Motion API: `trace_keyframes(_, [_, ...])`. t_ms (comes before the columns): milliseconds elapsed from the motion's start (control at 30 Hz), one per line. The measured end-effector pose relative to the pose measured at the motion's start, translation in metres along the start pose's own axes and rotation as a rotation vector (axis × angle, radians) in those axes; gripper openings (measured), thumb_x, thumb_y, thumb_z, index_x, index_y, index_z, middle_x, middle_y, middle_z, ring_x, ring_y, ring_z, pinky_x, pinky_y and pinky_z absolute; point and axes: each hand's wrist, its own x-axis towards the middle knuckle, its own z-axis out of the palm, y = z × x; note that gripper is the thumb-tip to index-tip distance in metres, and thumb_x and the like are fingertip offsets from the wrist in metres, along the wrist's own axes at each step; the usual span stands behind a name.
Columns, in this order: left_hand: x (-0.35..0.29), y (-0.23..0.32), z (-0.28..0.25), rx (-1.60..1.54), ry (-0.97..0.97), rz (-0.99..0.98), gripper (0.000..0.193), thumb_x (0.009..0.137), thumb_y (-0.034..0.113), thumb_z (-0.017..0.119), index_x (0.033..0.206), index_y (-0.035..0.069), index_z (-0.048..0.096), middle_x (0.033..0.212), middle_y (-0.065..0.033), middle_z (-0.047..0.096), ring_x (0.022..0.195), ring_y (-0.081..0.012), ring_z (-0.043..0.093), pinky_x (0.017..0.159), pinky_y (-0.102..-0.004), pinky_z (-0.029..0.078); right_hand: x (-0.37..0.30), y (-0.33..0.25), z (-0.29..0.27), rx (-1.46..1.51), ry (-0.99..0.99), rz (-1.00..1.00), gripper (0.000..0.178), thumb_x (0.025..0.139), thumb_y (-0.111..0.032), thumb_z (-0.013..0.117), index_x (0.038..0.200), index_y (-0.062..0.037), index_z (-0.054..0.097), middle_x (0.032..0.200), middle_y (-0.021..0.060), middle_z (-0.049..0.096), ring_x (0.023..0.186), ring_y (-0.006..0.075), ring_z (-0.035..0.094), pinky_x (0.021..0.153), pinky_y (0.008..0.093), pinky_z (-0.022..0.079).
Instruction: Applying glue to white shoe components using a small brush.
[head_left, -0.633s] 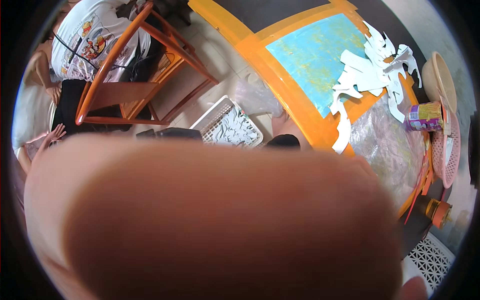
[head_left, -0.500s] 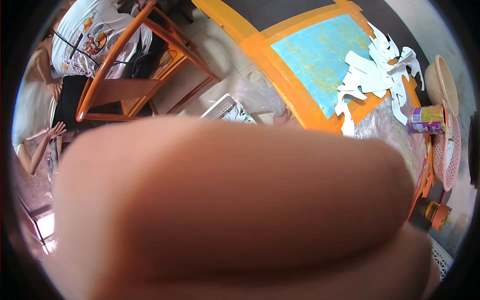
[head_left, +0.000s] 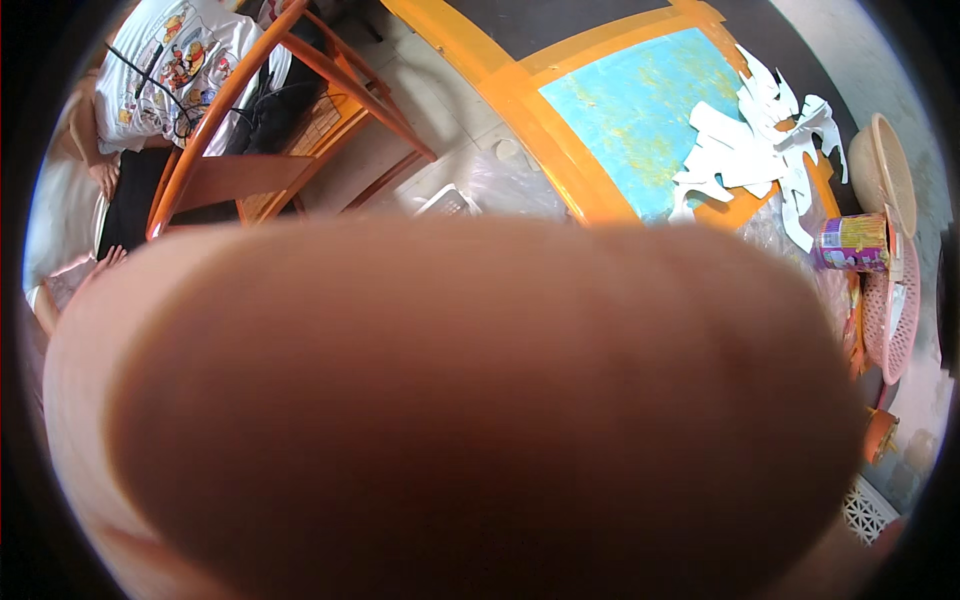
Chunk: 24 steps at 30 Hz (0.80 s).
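Observation:
One of my hands (head_left: 480, 400) is so close that it fills the middle and lower part of the head view as a dark, blurred mass. Whether it is the left or the right I cannot tell, and its fingers are too smeared to read. No held thing shows. Beyond its upper edge lies a table with a blue sheet (head_left: 630, 120) edged in orange tape. White cut paper scraps (head_left: 745, 150) are heaped on the sheet's right side. Clear plastic wrap (head_left: 775, 235) shows below the scraps, partly covered by the hand.
At right are a colourful tin (head_left: 853, 243), a beige bowl (head_left: 885, 170), a pink basket (head_left: 893, 310), an orange-topped jar (head_left: 880, 435) and a white lattice (head_left: 870, 515). At upper left, people sit by an orange wooden chair (head_left: 230, 185). A white basket (head_left: 450, 203) stands on the floor.
The blurred hand has spread upward and outward, now covering more of the white floor basket, the plastic wrap and the jar. The seated person in the printed shirt has shifted slightly left.

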Motion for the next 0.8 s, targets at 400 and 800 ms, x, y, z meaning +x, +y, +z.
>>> trace_keyframes(400, [-0.003,-0.051,0.020,-0.138,0.266,0.804,0.014,0.089,0.000,0.062,0.098,0.011,0.065,0.100,-0.0044,0.073,0.079,-0.0148,0.068,0.067,-0.0225,0.054,-0.004,0.012,-0.005,-0.021,0.015,-0.071,0.016,0.078,0.001,0.077,0.087,-0.0040,0.065,0.087,0.0085,0.063,0.078,0.0253,0.061,0.069,0.0333,0.049])
trace_keyframes(800, [0.166,-0.081,0.142,0.015,0.452,0.430,0.037,0.086,0.021,0.074,0.111,0.002,0.056,0.107,-0.0143,0.064,0.092,-0.0320,0.065,0.076,-0.0395,0.052,-0.001,-0.002,-0.012,0.037,0.012,-0.070,0.009,0.084,-0.005,0.073,0.087,-0.0006,0.066,0.087,0.0082,0.062,0.081,0.0245,0.063,0.072,0.0332,0.051])
